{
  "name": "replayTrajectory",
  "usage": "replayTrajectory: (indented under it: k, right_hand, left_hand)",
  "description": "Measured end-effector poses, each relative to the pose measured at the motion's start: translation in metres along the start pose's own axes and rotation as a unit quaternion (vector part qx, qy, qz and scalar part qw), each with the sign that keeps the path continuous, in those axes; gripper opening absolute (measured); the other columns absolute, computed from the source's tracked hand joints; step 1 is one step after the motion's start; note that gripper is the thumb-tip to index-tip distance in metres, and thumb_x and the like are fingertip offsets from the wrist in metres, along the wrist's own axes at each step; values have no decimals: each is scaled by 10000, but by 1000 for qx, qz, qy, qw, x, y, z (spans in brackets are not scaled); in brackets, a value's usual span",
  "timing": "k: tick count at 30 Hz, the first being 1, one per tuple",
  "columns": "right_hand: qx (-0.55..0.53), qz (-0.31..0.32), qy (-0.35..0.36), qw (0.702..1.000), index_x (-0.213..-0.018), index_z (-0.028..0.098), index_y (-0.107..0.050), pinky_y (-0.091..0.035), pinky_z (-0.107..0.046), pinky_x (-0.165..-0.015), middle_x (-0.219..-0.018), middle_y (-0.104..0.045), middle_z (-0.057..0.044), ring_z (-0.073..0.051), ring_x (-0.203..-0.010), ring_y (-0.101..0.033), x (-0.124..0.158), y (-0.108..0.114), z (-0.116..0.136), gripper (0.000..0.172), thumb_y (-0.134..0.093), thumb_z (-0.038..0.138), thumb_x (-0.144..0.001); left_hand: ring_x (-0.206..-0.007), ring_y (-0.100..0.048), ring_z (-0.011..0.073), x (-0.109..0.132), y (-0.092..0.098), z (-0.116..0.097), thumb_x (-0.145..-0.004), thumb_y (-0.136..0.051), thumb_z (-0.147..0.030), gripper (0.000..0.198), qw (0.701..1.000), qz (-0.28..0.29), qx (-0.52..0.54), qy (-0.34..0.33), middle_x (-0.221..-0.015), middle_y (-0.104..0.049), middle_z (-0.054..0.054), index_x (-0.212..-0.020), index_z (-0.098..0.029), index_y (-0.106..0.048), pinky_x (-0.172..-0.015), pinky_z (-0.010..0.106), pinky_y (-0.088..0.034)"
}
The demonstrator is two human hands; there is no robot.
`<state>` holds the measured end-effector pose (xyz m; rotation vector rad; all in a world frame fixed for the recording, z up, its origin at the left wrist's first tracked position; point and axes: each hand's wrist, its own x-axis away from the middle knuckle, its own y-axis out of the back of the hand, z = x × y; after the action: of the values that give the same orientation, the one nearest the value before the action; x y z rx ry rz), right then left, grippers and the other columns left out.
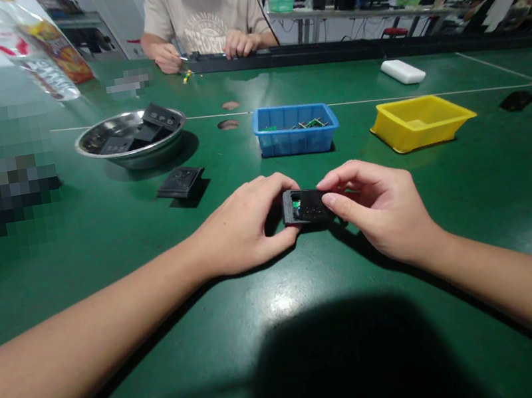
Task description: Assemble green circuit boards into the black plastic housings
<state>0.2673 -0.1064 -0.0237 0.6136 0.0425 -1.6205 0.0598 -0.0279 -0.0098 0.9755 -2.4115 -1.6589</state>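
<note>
A small black plastic case (289, 214) with a bit of green circuit board (296, 206) showing inside lies low over the green table. My left hand (250, 225) grips its left end between thumb and fingers. A glossy black cover (313, 205) lies over the right part of the case, leaving the left part uncovered. Thumb and fingertips of my right hand (381, 207) pinch this cover at its right edge. Left of my hands, another black plastic part (181, 182) rests on the table.
Beyond my hands stand a metal bowl (138, 157) of black cases, a blue bin (294, 139) of small circuit boards and a yellow bin (421, 130). A white block (402, 72) lies farther back. Bottles (28, 55) stand far left. Another person (209, 13) works across the table.
</note>
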Motion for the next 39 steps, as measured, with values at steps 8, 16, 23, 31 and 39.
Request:
replayTrajectory:
  k: [8, 16, 23, 31, 39]
  right_hand:
    - [66, 24, 43, 997, -1048, 203, -711, -545, -268, -630, -1073, -658, -61, -157, -834, -633, 0, 1, 3, 256, -711, 152, -798]
    - [80, 66, 44, 994, -1193, 226, -652, -537, -270, -658, -1145, -644, -63, -174, -885, -644, 1, 1, -1, 433, -714, 129, -776]
    - [87, 72, 58, 992, -1138, 239, -669, -541, -262, -660, -1142, -617, -58, -168, -882, -620, 1, 1, 1, 421, -702, 81, -749]
    - [68, 50, 41, 996, -1121, 234, -705, -534, -256, -619, -1109, -637, -56, -155, -831, -635, 1, 1, 2, 385, -724, 108, -758]
    - [-51, 9, -88, 995, -1102, 163, -707, -494, -255, -550, -829, -694, -28, -130, -646, -610, -7, 2, -3, 391, -811, 248, -735]
  left_hand:
    - [-854, -652, 204, 0, -1, 1, -819, -610, -292, 313, 1000, -5, 5, 2, -999, -690, 45, -1111, -186, -575, -787, 308, -491]
    - [-859, -642, 198, 0, -2, 2, -810, -609, -280, 325, 1000, -6, 2, 5, -1005, -685, 44, -1117, -182, -565, -780, 297, -476]
    - [-849, -632, 196, 0, -1, 2, -798, -611, -282, 330, 1000, 1, -5, 11, -998, -685, 42, -1110, -183, -564, -767, 288, -461]
    - [-854, -638, 197, 0, -1, 1, -813, -610, -288, 320, 1000, -1, -4, 13, -1006, -687, 47, -1111, -180, -569, -764, 284, -461]
    - [-852, -639, 196, -1, 0, 2, -804, -607, -292, 310, 1000, -3, 5, 14, -985, -686, 43, -1090, -181, -568, -775, 293, -472]
